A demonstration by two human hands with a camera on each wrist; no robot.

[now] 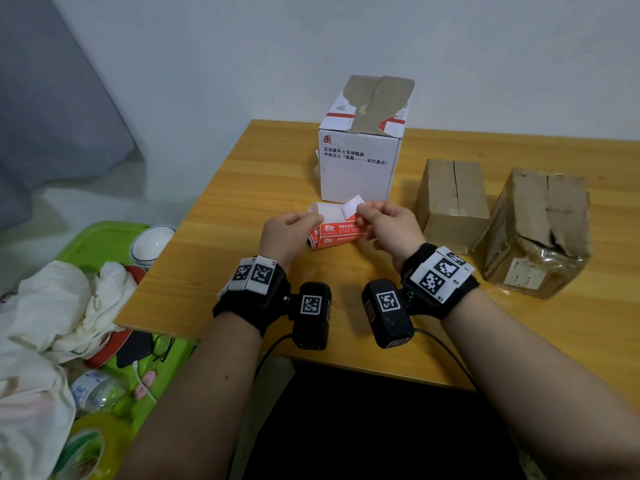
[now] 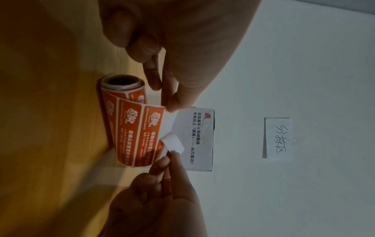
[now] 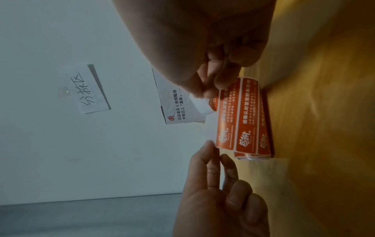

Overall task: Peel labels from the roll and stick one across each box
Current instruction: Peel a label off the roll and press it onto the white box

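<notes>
The roll of orange labels [image 1: 332, 233] lies on the wooden table [image 1: 221, 271], its free strip lifted up. My left hand [image 1: 313, 218] pinches the left edge of the white backing strip [image 2: 165, 112]. My right hand [image 1: 362, 211] pinches the curled-up white corner of a label [image 1: 353, 206], partly peeled off the strip, also shown as the label corner [image 3: 201, 104]. Behind the roll stands a white box [image 1: 360, 168] with a torn top. To its right are a brown box [image 1: 453, 202] and a crumpled brown box [image 1: 536, 230]. No orange label shows on any box.
A green tray [image 1: 114, 233] left of the table holds cloths, a white bowl [image 1: 152, 244], a bottle and a tape roll. A handwritten paper note [image 2: 279, 139] hangs on the wall. The table's near edge runs just behind my wrists.
</notes>
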